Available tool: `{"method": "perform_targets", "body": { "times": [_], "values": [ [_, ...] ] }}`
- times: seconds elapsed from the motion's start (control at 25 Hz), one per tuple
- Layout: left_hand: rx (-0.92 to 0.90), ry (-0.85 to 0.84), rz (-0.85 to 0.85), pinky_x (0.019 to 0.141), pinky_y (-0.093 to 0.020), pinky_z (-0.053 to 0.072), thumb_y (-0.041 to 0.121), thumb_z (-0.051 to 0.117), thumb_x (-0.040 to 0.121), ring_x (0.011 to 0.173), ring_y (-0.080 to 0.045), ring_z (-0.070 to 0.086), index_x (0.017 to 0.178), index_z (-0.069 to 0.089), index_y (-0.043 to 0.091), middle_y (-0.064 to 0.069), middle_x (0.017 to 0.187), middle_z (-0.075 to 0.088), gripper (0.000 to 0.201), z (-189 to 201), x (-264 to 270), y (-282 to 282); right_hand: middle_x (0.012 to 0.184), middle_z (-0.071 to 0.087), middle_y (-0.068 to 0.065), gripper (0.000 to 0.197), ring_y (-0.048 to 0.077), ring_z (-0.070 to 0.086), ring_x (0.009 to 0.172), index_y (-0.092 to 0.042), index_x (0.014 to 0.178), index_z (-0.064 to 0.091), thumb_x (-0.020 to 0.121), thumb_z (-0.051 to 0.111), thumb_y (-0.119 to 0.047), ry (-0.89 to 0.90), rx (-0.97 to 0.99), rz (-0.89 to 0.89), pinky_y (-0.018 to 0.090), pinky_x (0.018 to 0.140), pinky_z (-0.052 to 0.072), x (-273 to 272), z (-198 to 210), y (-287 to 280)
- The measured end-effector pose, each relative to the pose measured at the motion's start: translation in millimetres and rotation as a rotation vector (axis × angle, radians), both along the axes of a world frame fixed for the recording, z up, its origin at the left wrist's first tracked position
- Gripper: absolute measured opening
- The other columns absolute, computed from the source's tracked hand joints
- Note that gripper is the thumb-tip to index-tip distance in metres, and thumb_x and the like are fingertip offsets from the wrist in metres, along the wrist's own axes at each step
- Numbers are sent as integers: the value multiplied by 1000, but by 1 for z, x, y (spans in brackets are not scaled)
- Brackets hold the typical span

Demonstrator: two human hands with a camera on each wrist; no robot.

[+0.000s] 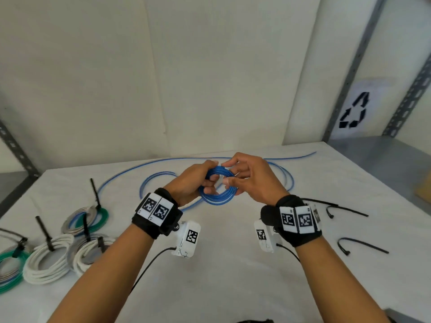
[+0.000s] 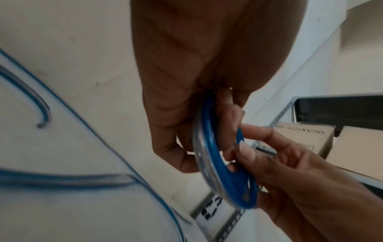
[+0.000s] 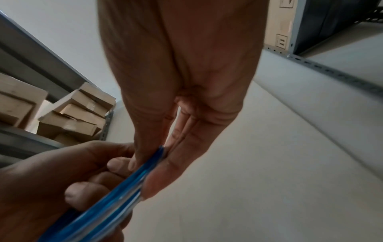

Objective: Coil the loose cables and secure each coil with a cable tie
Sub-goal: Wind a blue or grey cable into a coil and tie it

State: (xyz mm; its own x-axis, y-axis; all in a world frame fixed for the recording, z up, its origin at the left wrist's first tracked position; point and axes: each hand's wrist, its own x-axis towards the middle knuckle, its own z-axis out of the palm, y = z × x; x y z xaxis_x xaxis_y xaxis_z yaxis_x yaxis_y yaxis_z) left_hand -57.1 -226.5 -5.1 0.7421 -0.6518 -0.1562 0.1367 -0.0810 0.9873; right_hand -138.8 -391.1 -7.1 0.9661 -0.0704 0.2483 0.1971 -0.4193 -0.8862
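Both hands hold a small blue cable coil (image 1: pixel 218 197) above the middle of the white table (image 1: pixel 221 264). My left hand (image 1: pixel 210 177) grips its left side, fingers curled through the ring. On the right side, my right hand (image 1: pixel 227 173) pinches the coil between thumb and fingers. The left wrist view shows the coil (image 2: pixel 209 139) edge-on in the left hand (image 2: pixel 176 122), with the right hand's fingers (image 2: pixel 259 134) on it. In the right wrist view the right hand (image 3: pixel 157 157) pinches the coil (image 3: pixel 116 188). The cable's loose remainder (image 1: pixel 186 158) lies in wide loops behind. Two black cable ties (image 1: pixel 347 210) (image 1: pixel 363 243) lie at right.
Several tied coils lie at the left: a white one (image 1: pixel 44 266), a green and grey one (image 1: pixel 93 217), another green one (image 1: pixel 9 264). A metal shelf (image 1: pixel 384 159) adjoins the table on the right. Cardboard boxes (image 3: pixel 72 117) sit on racks nearby.
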Motion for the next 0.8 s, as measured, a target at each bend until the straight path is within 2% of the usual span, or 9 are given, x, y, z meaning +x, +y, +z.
{"method": "perform_targets", "body": {
  "times": [0.12, 0.2, 0.28, 0.36, 0.44, 0.52, 0.6, 0.68, 0.8],
  "values": [
    [12, -1, -28, 55, -26, 33, 27, 37, 107, 45, -12, 23, 68, 39, 16, 5, 55, 31, 41, -14, -14, -36, 90, 74, 13, 22, 24, 75, 76, -9, 108, 68, 88, 76, -10, 99, 2, -65, 32, 61, 59, -15, -6, -36],
    [43, -16, -42, 56, -28, 32, 25, 37, 107, 42, -11, 23, 67, 37, 16, 7, 51, 32, 41, -25, -26, -53, 93, 74, 13, 10, 23, 72, 73, -10, 101, 71, 93, 71, -14, 188, -75, -184, 35, 66, 59, -20, -14, -70],
    [59, -30, -52, 57, -28, 33, 24, 38, 107, 42, -11, 23, 67, 38, 16, 7, 51, 33, 41, -32, -34, -62, 101, 74, 11, 7, 22, 68, 78, -14, 98, 72, 91, 72, -14, 334, -372, -328, 34, 74, 57, -19, -27, -108],
    [62, -44, -64, 57, -28, 33, 25, 40, 106, 43, -11, 24, 67, 39, 16, 7, 53, 34, 40, -35, -39, -65, 118, 70, 7, 22, 22, 65, 98, -18, 105, 73, 84, 80, -19, 559, -746, -364, 30, 87, 52, -16, -46, -131],
    [58, -59, -64, 56, -28, 34, 25, 40, 106, 44, -11, 25, 67, 41, 16, 7, 53, 36, 40, -35, -41, -65, 125, 63, 7, 35, 26, 63, 110, -17, 112, 71, 81, 84, -22, 693, -898, -338, 34, 95, 52, -11, -63, -135],
    [53, -63, -59, 52, -25, 34, 26, 41, 106, 45, -12, 26, 72, 43, 13, 5, 55, 36, 37, -36, -42, -64, 125, 62, 12, 37, 30, 64, 110, -13, 117, 69, 82, 81, -20, 719, -954, -360, 37, 95, 54, -5, -73, -133],
    [43, -61, -64, 48, -22, 33, 27, 41, 106, 46, -12, 27, 85, 47, 9, 6, 56, 36, 28, -40, -42, -61, 123, 64, 15, 35, 32, 65, 108, -8, 117, 67, 85, 77, -16, 718, -965, -398, 37, 92, 55, 1, -78, -132],
    [44, -62, -72, 48, -21, 33, 27, 41, 106, 46, -12, 27, 95, 47, 8, 7, 56, 36, 23, -45, -42, -59, 122, 63, 15, 33, 33, 65, 108, -7, 116, 66, 85, 76, -16, 701, -963, -425, 37, 89, 55, 6, -82, -135],
    [29, -41, -67, 49, -22, 30, 27, 40, 106, 47, -11, 25, 99, 47, 9, 7, 57, 35, 21, -50, -40, -56, 119, 64, 15, 29, 33, 65, 105, -9, 112, 67, 85, 75, -17, 691, -950, -443, 37, 87, 56, 7, -85, -139]
  ]
}}
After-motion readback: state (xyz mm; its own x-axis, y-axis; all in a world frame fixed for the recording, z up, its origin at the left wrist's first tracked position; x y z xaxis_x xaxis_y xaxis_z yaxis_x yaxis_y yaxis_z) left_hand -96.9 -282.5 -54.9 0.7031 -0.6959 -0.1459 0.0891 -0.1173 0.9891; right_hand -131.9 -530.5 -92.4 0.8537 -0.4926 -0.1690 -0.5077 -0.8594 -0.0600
